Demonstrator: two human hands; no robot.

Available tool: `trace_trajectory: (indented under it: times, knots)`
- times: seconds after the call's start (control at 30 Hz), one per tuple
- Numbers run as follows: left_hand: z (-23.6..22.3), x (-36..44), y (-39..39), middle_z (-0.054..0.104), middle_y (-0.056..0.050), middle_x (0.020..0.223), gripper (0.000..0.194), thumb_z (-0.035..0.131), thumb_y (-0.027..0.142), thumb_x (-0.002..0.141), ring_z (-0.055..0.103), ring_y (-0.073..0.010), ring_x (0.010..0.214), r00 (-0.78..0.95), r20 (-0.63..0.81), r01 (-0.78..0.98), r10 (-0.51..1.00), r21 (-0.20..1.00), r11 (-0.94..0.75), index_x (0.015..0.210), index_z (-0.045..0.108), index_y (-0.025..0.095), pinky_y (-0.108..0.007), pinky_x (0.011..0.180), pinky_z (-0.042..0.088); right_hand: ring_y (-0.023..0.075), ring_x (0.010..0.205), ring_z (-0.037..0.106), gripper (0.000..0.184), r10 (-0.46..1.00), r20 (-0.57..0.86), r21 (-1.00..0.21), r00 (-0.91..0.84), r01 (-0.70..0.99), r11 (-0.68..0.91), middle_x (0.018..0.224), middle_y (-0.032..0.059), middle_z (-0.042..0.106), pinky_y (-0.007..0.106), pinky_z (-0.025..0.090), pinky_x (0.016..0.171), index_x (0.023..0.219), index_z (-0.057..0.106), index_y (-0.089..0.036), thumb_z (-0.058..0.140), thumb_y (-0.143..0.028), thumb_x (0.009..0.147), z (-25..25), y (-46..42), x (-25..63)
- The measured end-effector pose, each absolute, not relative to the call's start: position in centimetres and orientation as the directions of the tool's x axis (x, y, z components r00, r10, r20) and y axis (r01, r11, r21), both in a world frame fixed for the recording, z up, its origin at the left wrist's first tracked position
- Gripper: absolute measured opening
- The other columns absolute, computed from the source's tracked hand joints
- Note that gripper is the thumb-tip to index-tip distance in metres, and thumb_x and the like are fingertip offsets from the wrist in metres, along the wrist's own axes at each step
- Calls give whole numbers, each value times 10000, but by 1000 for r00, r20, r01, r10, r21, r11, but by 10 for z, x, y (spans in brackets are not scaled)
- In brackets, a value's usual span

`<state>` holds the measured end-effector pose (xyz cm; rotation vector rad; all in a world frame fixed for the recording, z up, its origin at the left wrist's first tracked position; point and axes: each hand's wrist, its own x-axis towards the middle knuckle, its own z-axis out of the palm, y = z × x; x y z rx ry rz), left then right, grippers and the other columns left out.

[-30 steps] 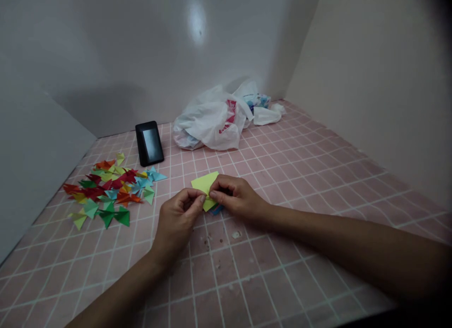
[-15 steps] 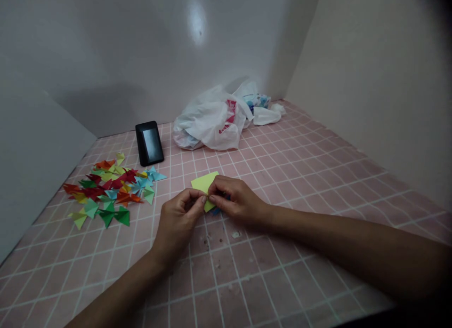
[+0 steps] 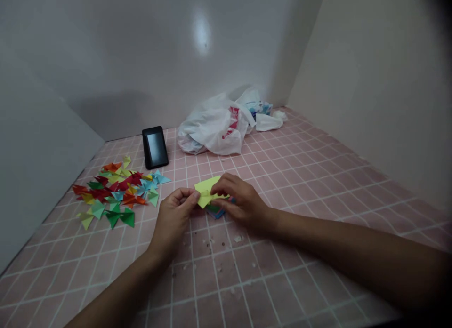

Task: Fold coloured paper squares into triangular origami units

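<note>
Centrally, hands (image 3: 243, 203) at yellow paper (image 3: 205, 186) edges, folded pieces (image 3: 118, 195) well leftward.

A pink surface (image 3: 328, 177), crossed by a grid of white lines, spreads back to three plain walls. The far wall (image 3: 141, 45) is smooth and grey, with a bright oval patch of light (image 3: 202, 34) high near its middle and a soft shadow (image 3: 116, 107) low toward its left. The left wall (image 3: 35, 149) is pale grey and meets the surface along a slanting edge. The right wall (image 3: 370, 92), more beige, runs back to the far right corner. The room is dim overall.
</note>
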<state>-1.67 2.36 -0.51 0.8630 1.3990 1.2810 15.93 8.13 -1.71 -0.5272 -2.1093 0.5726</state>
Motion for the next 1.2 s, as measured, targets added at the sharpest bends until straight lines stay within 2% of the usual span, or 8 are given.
trace_trajectory:
  times: [0.17, 0.53, 0.7, 0.83, 0.97, 1.2]
  knots:
    - [-6, -14, 21, 654, 11, 718, 285, 817, 360, 676, 621, -126, 646, -226, -248, -243, 942, 951, 192, 770, 647, 151, -264, 648, 558, 195, 842, 535, 84, 432, 662, -413, -612, 184, 892, 891, 58, 599, 326, 427, 739, 957, 632, -188, 575, -249, 957, -21, 78, 158]
    - [-6, -4, 15, 690, -1, 737, 242, 793, 308, 716, 677, -145, 645, -206, -279, -329, 938, 923, 202, 778, 619, 153, -308, 677, 589, 186, 772, 508, 177, 430, 654, -365, -623, 238, 900, 820, 57, 589, 330, 400, 705, 839, 644, -172, 536, -247, 957, -22, 76, 157]
    - [-8, -4, 15, 680, 16, 722, 254, 809, 301, 700, 671, -128, 631, -208, -284, -348, 936, 916, 200, 777, 619, 152, -294, 698, 584, 189, 771, 517, 177, 412, 681, -347, -605, 228, 910, 805, 62, 595, 337, 397, 705, 820, 617, -169, 521, -211, 962, -25, 76, 157]
    - [-8, -4, 16, 701, 6, 757, 265, 821, 307, 686, 688, -140, 671, -200, -267, -325, 943, 926, 193, 792, 635, 152, -303, 734, 581, 189, 774, 513, 147, 449, 687, -395, -571, 224, 891, 816, 59, 587, 337, 406, 707, 828, 582, -176, 514, -185, 958, -25, 75, 156]
    - [-8, -3, 16, 718, -8, 786, 274, 822, 325, 680, 706, -156, 694, -201, -254, -306, 946, 934, 185, 792, 638, 155, -320, 756, 580, 197, 806, 520, 115, 531, 671, -494, -517, 223, 841, 832, 55, 567, 335, 427, 709, 838, 554, -193, 513, -177, 945, -21, 71, 155]
    - [-8, -1, 14, 704, -3, 778, 281, 819, 344, 688, 702, -154, 689, -220, -227, -263, 949, 950, 167, 804, 641, 160, -320, 744, 581, 202, 937, 546, 113, 679, 630, -670, -376, 179, 720, 940, 65, 555, 360, 462, 821, 828, 522, -204, 546, -109, 885, -18, 65, 153]
